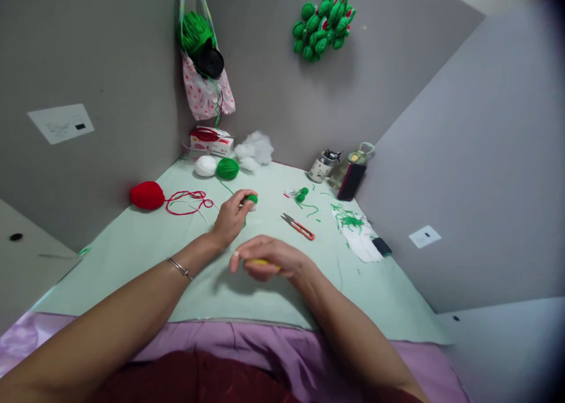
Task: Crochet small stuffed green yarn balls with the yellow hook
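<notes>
My left hand (230, 217) pinches a small green crocheted piece (252, 199) just above the table. White stuffing (253, 207) shows at its lower side. A green strand runs from the green yarn ball (228, 168) toward this hand. Nearer to me, my right hand (269, 256) is curled round a crochet hook with a yellow handle (263, 262); its tip is hidden. A light wrap circles one fingertip of that hand. Orange-handled thread snips (299, 226) lie to the right of both hands. Beyond them rests another small green crocheted piece (302, 195) with a loose tail.
Red yarn (147, 195), a white yarn ball (205, 166) and fluffy stuffing (255, 150) lie toward the back left. A patterned can (321, 167), a bottle (355, 159) and a dark phone-like slab (352, 182) stand back right. Green scraps cover white paper (364, 244).
</notes>
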The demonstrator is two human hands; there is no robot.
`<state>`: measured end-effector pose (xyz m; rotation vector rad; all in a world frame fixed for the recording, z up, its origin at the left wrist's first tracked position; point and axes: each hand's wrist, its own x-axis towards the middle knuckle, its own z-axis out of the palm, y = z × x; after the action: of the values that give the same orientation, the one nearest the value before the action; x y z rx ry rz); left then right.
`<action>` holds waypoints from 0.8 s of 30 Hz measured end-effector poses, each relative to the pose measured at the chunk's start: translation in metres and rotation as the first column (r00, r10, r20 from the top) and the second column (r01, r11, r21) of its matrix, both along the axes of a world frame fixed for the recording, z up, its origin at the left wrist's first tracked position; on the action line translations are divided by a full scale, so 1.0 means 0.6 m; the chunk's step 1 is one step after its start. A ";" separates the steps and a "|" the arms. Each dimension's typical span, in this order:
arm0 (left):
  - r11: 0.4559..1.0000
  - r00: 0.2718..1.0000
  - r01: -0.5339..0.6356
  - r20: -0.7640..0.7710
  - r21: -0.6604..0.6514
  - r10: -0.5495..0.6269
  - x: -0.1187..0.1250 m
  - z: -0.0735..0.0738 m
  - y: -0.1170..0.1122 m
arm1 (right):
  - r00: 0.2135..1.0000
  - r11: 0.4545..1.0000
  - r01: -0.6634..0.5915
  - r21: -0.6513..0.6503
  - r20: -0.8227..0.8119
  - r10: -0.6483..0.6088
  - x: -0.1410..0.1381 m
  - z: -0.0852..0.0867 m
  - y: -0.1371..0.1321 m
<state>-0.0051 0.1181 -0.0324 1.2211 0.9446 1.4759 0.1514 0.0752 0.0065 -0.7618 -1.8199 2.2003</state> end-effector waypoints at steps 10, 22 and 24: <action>0.974 0.974 0.200 0.129 -0.108 -0.186 0.010 0.007 -0.005 | 0.666 0.455 0.681 0.574 -0.230 -0.709 0.023 -0.020 0.043; 0.941 0.932 0.326 0.195 -0.091 -0.305 0.015 0.000 -0.012 | 0.582 0.372 0.716 0.590 -0.211 -0.785 0.011 -0.037 0.047; 0.927 0.917 0.365 0.204 -0.086 -0.342 0.012 0.000 -0.008 | 0.574 0.377 0.729 0.571 -0.211 -0.791 0.014 -0.040 0.051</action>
<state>0.0021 0.1132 -0.0326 1.0773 0.6375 1.1995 0.1599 0.1057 -0.0176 -1.2269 -1.5451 0.8930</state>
